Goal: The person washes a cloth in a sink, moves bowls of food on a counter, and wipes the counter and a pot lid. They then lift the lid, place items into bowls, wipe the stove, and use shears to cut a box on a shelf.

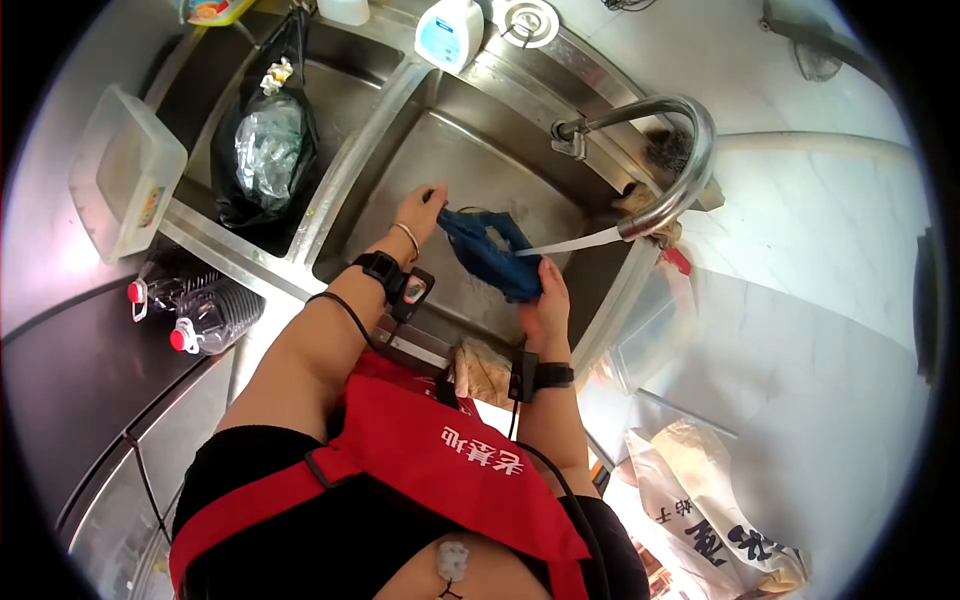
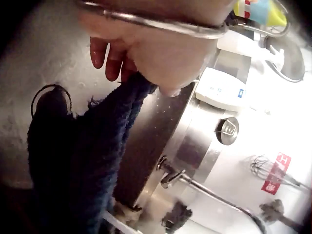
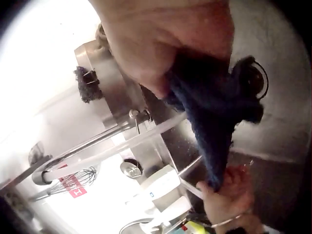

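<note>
A blue cloth [image 1: 485,262] is stretched between two hands over the right sink basin, under a stream of water from the curved faucet [image 1: 690,150]. My left hand [image 1: 420,213] pinches its left end, and my right hand [image 1: 545,305] grips the other end. In the left wrist view the dark blue cloth [image 2: 83,151] hangs from my left hand [image 2: 151,58]. The right wrist view has the cloth [image 3: 209,122] bunched under my right hand [image 3: 170,44], narrowing toward the left hand [image 3: 229,195] at its far end.
The left basin holds a black bag [image 1: 230,165] with clear plastic on it. A clear plastic container [image 1: 125,175] stands at the left edge, with bottles [image 1: 215,315] below it. A white bottle [image 1: 450,35] stands behind the basins. The basin divider [image 1: 350,160] runs left of my left hand.
</note>
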Motion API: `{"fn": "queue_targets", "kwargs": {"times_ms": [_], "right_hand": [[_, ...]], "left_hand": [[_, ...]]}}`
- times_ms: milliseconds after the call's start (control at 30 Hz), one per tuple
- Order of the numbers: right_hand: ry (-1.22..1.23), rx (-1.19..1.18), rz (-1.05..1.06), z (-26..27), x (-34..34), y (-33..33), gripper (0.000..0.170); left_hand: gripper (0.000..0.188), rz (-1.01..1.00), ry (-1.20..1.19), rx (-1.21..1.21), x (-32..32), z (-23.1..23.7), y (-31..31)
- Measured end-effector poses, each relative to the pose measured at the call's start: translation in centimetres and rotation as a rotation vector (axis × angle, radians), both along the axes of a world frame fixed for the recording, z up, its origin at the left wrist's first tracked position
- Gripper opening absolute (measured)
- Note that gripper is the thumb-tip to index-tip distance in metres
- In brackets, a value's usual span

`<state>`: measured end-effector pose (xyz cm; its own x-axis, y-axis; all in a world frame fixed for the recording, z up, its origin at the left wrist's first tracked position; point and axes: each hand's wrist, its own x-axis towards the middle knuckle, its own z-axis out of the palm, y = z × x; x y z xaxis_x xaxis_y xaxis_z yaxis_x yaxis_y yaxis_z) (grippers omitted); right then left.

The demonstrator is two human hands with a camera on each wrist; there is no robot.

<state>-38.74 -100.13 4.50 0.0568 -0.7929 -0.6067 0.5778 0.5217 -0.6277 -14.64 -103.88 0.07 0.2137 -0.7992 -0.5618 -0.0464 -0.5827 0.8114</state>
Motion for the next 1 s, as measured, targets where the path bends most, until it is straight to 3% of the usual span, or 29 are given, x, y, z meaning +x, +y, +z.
{"fn": "queue_targets", "kwargs": {"times_ms": [33, 100, 133, 200, 333, 400, 533, 600, 667, 700, 800, 833, 967, 1000], "right_hand": [[-0.055, -0.009, -0.026, 0.2, 0.4, -0.2, 0.023], [-0.101, -0.018, -0.01, 0.6, 1.3, -0.4, 0.021], [-0.153, -0.027, 0.01, 0.6, 1.5, -0.6, 0.018], [-0.158, -0.01, 0.015, -0.3, 1.3, -0.5, 0.017], [-0.156, 0.022, -0.005, 1.0, 2.1, -0.5, 0.02], [-0.144, 0.038, -0.046, 2.1, 2.3, -0.7, 0.022], [-0.138, -0.056, -0.042, 2.8, 1.0, -1.3, 0.027], [-0.11, -0.091, -0.064, 1.9, -0.3, -1.3, 0.032], [0.411, -0.246, 0.33, 0.8, -1.7, -1.2, 0.047], [0.41, -0.247, 0.325, 0.1, -1.9, -1.1, 0.047], [1.191, -0.547, 0.803, -1.3, -2.3, -0.7, 0.042], [1.273, -0.484, 0.804, -1.8, -2.1, -0.4, 0.034], [0.993, -0.356, 0.71, -2.4, -1.4, -0.6, 0.028], [0.621, -0.197, 0.541, -2.2, -1.0, -0.6, 0.025]], "left_hand": [[0.05, -0.001, 0.002, -0.001, -0.4, -0.2, 0.3], [0.046, -0.224, -0.48, -0.101, -1.9, 0.5, 1.6], [0.046, -0.226, -0.478, -0.102, -2.6, 0.5, 2.1], [0.049, -0.431, -0.121, -0.177, -4.0, -0.2, 3.2], [0.047, -0.587, -0.157, -0.365, -7.0, -0.9, 4.4], [0.04, -0.722, -0.174, -0.135, -7.4, 0.5, 4.0], [0.032, -0.681, -0.256, -0.25, -6.8, -0.3, 3.6], [0.026, -0.555, -0.192, -0.217, -5.6, 1.2, 3.2], [0.024, -0.575, -0.18, -0.234, -4.2, 2.0, 2.3], [0.023, -0.586, -0.158, -0.262, -3.6, 2.6, 1.9], [0.022, -0.512, -0.015, -0.254, -2.7, 2.9, 0.7], [0.021, -0.496, -0.037, -0.261, -2.4, 2.9, 0.2], [0.019, -0.403, -0.139, -0.307, -2.5, 1.7, -0.7], [0.02, -0.342, -0.156, -0.343, -2.7, 1.1, -0.7]]}}
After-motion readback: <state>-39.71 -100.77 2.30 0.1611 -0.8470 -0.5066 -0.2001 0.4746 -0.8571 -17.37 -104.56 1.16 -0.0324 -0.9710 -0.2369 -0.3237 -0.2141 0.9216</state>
